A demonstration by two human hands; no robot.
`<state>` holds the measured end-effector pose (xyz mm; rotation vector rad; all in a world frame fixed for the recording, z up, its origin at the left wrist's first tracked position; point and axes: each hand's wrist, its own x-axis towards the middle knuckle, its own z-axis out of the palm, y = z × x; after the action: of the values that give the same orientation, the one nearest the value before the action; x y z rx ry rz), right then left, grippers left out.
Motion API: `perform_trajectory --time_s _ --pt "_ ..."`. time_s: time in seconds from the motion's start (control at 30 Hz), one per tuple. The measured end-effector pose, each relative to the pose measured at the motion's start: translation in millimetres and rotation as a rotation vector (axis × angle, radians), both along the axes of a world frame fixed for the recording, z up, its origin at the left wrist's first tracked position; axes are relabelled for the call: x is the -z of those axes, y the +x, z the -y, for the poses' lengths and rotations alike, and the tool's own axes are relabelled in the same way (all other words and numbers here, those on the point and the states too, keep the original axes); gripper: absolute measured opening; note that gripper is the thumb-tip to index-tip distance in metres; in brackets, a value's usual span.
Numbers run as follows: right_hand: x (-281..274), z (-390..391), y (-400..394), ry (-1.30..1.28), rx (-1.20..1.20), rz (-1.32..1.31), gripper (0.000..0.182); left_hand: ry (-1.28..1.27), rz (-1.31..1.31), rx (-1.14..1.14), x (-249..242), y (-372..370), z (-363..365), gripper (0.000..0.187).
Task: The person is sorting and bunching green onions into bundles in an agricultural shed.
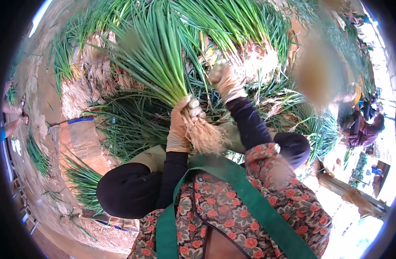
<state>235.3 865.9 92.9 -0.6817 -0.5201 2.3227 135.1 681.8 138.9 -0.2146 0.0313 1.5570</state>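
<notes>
My left hand, in a pale glove, is wrapped round a thick bunch of green onions. The bunch is held with its leaves fanning up and away and its stringy roots hanging toward my lap. My right hand, also gloved, reaches forward to the right of that bunch. Its fingers are curled beside the roots of a green onion pile; whatever they may hold is hidden. Loose green leaves lie below and around both hands.
More green onions with roots are heaped at the front left. A brown cardboard piece lies left of my knee. Other people sit at the right, and part of a person shows at the far left edge. Blurry smudges cover parts of the view.
</notes>
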Motion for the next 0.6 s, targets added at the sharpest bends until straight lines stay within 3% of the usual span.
perform_trajectory --time_s 0.07,0.13,0.2,0.23,0.27,0.33,0.4,0.5,0.53,0.57,0.6 --pt "2.9 -51.4 34.1 0.204 -0.174 0.290 0.027 -0.069 0.042 -0.059 -34.1 -3.7 6.8 0.042" --pt "21.4 -47.6 19.9 0.547 -0.333 0.713 0.028 -0.116 -0.045 -0.081 -44.0 -4.6 2.2 0.048" --pt "39.1 -39.6 3.3 0.892 -0.486 1.131 0.033 -0.080 -0.127 -0.005 -8.4 -5.2 -1.3 0.044" --pt "38.7 -28.1 4.6 1.030 -0.609 1.238 0.049 -0.167 -0.180 0.017 8.3 -2.4 1.2 0.042" --pt "45.5 -20.8 -4.4 1.251 -0.714 1.513 0.042 -0.253 -0.255 0.007 21.6 -0.6 1.6 0.041" --pt "57.1 -12.8 -10.0 1.581 -0.728 1.518 0.038 -0.427 -0.403 -0.012 40.0 0.4 0.8 0.039" --pt "21.0 -4.4 -16.9 1.321 -0.472 1.324 0.037 -0.541 -0.507 0.091 30.2 -1.4 1.9 0.031" --pt "-46.8 19.8 -27.0 1.086 -0.666 1.085 0.043 -0.527 -0.679 0.223 30.3 -3.7 0.8 0.024" --pt "-56.7 28.9 -29.0 1.029 -0.728 1.020 0.045 -0.558 -0.587 0.124 23.9 2.3 -3.3 0.023" --pt "-36.1 35.3 -25.9 1.155 -0.606 0.987 0.047 -0.586 -0.495 0.027 13.9 11.8 -9.2 0.021" --pt "11.2 33.2 -24.4 0.953 -0.496 0.682 0.040 -0.616 -0.403 -0.071 8.2 17.1 -12.4 0.020"
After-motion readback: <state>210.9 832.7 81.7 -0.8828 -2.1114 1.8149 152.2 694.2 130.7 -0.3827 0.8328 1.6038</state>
